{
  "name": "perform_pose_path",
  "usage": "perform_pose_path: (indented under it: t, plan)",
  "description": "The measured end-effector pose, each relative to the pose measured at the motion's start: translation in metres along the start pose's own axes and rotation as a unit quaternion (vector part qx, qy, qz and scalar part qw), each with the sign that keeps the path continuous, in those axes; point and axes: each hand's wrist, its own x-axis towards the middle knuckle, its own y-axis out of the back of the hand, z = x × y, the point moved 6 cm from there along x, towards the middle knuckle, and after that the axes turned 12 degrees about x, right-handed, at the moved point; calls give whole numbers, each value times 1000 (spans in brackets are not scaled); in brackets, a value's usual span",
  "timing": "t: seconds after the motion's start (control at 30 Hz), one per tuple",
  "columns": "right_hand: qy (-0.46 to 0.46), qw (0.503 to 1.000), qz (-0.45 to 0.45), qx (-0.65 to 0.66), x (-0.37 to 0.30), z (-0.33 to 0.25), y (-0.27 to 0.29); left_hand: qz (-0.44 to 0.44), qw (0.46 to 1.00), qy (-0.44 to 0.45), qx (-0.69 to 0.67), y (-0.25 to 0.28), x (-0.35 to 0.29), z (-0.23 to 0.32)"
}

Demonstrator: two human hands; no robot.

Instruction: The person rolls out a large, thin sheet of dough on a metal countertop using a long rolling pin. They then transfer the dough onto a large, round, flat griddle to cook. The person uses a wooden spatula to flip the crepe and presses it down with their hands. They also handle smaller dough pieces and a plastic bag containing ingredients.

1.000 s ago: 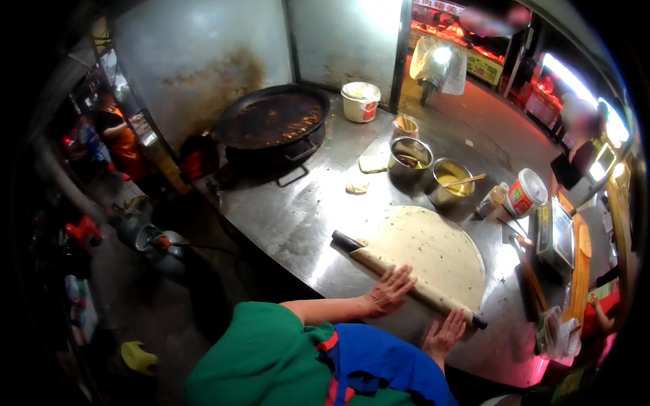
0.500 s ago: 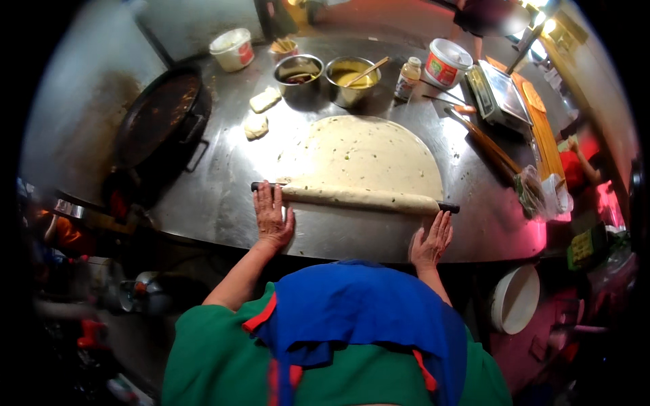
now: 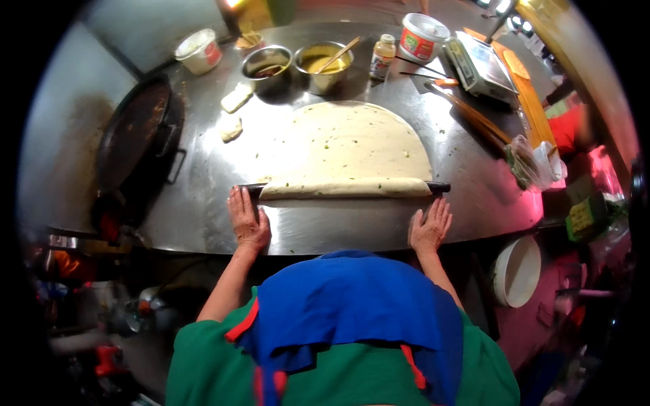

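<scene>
A large flat sheet of pale dough (image 3: pixel 359 142), flecked with green bits, lies on the steel table. Its near edge is wrapped around a dark rolling pin (image 3: pixel 439 187), whose two ends stick out past the dough. My left hand (image 3: pixel 249 223) lies flat with fingers stretched forward, the fingertips at the pin's left end. On the other side, my right hand (image 3: pixel 430 227) is also flat and open, its fingertips just on the near side of the pin's right end; whether they touch it I cannot tell. Neither hand grips anything.
Two dough lumps (image 3: pixel 236 99) sit left of the sheet. Behind stand a bowl of dark contents (image 3: pixel 267 80), a bowl of yellow liquid (image 3: pixel 323 80), a jar (image 3: pixel 382 57) and a white tub (image 3: pixel 423 39). A black pan (image 3: pixel 132 135) is at left, a scale (image 3: pixel 479 66) at right.
The whole view has shifted, and the pin now lies more level in it. My left hand has moved outward from the dough along the pin's left end. Both hands stay flat.
</scene>
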Motion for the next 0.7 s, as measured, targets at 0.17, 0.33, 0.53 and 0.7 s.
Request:
perform_pose_path:
  t: [0.17,0.33,0.53,0.7]
  plan:
    - [-1,1000,6,17,-2,1,-1,-12,1000,0,2,-4,-6,-3]
    - [0,998,-2,66,-1,1,2,-5,1000,10,-16,3,-3,-2]
    - [130,991,-24,-36,38,2,33,-40,997,-62,-19,-2,-3,-7]
    - [209,970,-119,-33,68,29,20,-81,990,-93,-66,-3,19,-6]
